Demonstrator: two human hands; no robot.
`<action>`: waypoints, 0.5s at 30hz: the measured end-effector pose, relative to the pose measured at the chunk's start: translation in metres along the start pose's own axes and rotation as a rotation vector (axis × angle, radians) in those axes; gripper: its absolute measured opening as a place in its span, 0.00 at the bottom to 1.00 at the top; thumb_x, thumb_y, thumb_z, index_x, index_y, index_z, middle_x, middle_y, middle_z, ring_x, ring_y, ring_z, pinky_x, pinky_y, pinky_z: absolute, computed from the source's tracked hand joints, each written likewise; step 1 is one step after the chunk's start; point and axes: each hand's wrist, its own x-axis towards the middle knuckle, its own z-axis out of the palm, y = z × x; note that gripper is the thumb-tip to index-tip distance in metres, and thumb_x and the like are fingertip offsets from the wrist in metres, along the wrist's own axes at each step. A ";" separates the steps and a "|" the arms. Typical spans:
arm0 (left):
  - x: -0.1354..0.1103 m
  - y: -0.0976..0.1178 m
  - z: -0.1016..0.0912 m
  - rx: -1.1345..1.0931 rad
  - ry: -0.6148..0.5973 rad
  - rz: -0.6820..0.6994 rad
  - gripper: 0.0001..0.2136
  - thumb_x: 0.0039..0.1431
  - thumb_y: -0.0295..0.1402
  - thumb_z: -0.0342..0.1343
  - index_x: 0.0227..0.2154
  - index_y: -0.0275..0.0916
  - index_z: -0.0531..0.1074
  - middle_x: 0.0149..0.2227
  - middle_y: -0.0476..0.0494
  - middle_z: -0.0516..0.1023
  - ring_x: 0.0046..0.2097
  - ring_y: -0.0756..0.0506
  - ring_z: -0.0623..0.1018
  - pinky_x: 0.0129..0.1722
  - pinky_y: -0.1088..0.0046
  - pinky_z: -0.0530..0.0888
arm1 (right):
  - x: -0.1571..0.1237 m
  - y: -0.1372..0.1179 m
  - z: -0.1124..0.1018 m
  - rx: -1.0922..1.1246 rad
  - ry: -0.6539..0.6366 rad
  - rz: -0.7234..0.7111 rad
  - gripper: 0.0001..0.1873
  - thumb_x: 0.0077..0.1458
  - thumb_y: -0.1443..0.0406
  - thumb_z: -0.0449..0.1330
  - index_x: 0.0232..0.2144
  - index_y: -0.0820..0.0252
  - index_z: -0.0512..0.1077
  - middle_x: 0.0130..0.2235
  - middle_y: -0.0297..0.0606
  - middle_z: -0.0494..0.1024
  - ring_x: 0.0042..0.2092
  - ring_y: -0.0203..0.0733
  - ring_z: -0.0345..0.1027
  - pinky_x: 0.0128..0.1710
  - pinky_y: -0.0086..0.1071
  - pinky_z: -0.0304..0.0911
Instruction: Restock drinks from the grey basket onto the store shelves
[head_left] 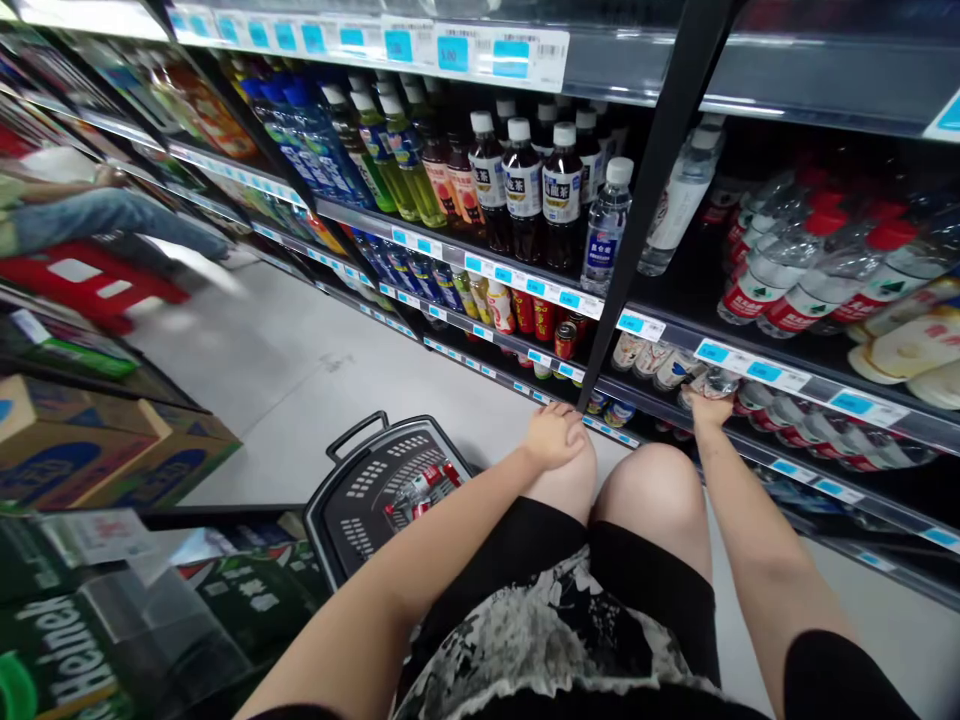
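My left hand (556,435) lies over my left knee, its fingers spread along the skin and nothing in it. On the lower shelf to the right, my right hand (711,410) is closed around a clear plastic bottle (718,381); part of the grip is hidden. Beside that bottle stand several bottles with whitish labels (670,369), and to the right lies a row of bottles with red labels (817,432). A dark shopping basket (358,510) stands on the floor to my left, with a few red-labelled bottles (427,488) inside.
Above my hands, a shelf (795,370) carries red-capped water bottles (814,240). Dark tea bottles (523,185) fill the shelf left of a black upright (637,200). Cartons (172,450) and green beer boxes (67,650) stand at left. Another person (97,215) is blurred beside a red cart.
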 end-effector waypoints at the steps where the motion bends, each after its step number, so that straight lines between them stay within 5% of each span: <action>1: 0.001 0.000 0.000 -0.001 -0.004 0.001 0.24 0.62 0.42 0.56 0.59 0.41 0.75 0.61 0.40 0.75 0.62 0.36 0.72 0.60 0.52 0.70 | 0.005 -0.002 0.003 0.001 0.012 0.022 0.47 0.44 0.56 0.73 0.61 0.67 0.60 0.64 0.60 0.67 0.66 0.59 0.62 0.69 0.47 0.58; 8: 0.001 -0.004 -0.003 -0.003 -0.021 0.006 0.24 0.63 0.42 0.55 0.60 0.40 0.74 0.62 0.40 0.74 0.62 0.36 0.72 0.60 0.53 0.71 | 0.033 0.005 0.007 -0.046 -0.123 0.027 0.52 0.43 0.60 0.74 0.65 0.63 0.54 0.68 0.52 0.64 0.70 0.47 0.57 0.72 0.39 0.52; 13: 0.000 -0.004 -0.006 -0.038 -0.023 -0.012 0.23 0.63 0.40 0.54 0.59 0.40 0.74 0.61 0.40 0.75 0.62 0.37 0.72 0.61 0.54 0.71 | 0.023 0.015 0.006 -0.182 -0.089 0.113 0.55 0.39 0.55 0.77 0.64 0.64 0.56 0.67 0.62 0.62 0.67 0.60 0.61 0.70 0.45 0.57; 15: 0.000 -0.005 -0.006 -0.044 -0.019 -0.011 0.23 0.63 0.40 0.55 0.59 0.41 0.75 0.60 0.40 0.75 0.62 0.37 0.72 0.61 0.54 0.71 | 0.023 0.018 0.008 -0.222 -0.069 0.045 0.55 0.42 0.50 0.75 0.64 0.67 0.56 0.65 0.68 0.62 0.65 0.66 0.62 0.68 0.51 0.59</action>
